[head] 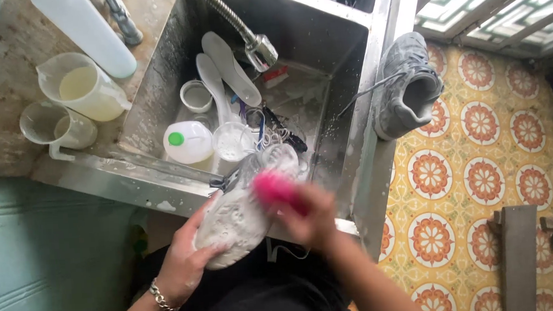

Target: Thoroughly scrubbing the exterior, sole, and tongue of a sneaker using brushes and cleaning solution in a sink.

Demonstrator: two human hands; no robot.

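The left hand (184,258) is cradling a soapy white sneaker (241,208) at the steel sink's (348,76) six o'clock rim, its grip closed around the heel. The right hand (311,213), blurred, is clutching a pink brush (275,188) against the sneaker's upper. A grey sneaker (405,85) is sitting at three o'clock on the sink's edge; two insoles (225,70) are lying inside the sink near twelve.

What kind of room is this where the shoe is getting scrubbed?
It looks like a home wash area or utility corner, maybe beside a kitchen. There is a deep steel sink with a bendy tap, measuring jugs on a worn counter, and a patterned tile floor.
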